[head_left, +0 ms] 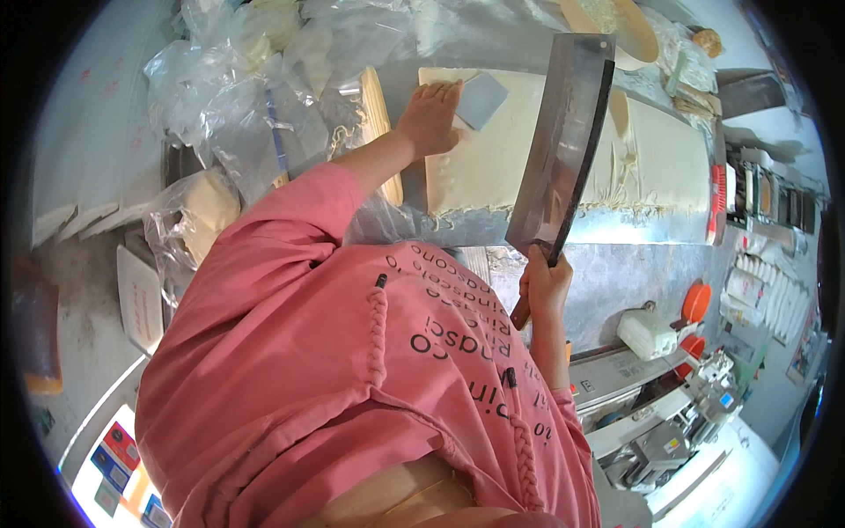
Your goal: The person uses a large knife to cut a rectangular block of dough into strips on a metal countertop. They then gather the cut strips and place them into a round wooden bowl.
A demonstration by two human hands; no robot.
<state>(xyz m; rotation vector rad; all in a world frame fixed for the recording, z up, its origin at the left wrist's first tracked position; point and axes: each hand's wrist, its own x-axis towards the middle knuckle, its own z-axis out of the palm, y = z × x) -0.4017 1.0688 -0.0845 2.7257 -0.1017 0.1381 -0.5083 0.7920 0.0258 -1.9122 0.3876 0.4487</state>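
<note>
A thick, pale sheet that looks like layered dough (493, 167) lies across the work surface in front of me. On its left part, my left hand (429, 119) rests with fingers stretched toward the right. A flat grey-blue square plate (481, 101) lies on the sheet, touching those fingertips. My right hand (546, 283) is closed round the handle of a long, wide-bladed knife (554, 145). The blade slants up and away over the sheet, hiding a strip of it. Thin cut strands (629, 180) lie on the sheet's right part.
Left of the sheet stand a wooden bar (381, 123) and crumpled clear plastic bags (220, 88). A red brush-like strip (716, 202) sits at the right end. Beyond the knife tip is a tan bowl (629, 35). A whitish jug (647, 333) and machinery (656, 449) stand at lower right.
</note>
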